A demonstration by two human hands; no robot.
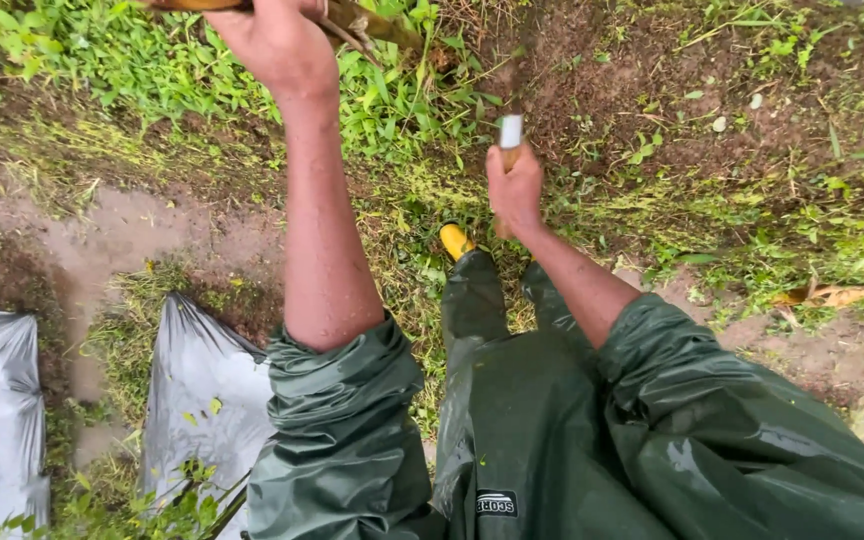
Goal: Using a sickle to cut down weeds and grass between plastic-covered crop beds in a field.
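Left hand [277,40] grips the brown stalk [362,18] at top of frame; right hand [514,190] clenches the knife handle [509,140]. Wet grip, a swing could slip toward that forearm.

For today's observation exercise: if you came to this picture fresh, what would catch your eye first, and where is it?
First come the two bare wet forearms reaching out of rolled dark green rain sleeves: the left hand grips a yellowish plant stalk at the top edge, and the right hand in the middle holds a tool handle. Next a yellow boot toe shows on the wet grass, and grey plastic sheets lie at lower left.
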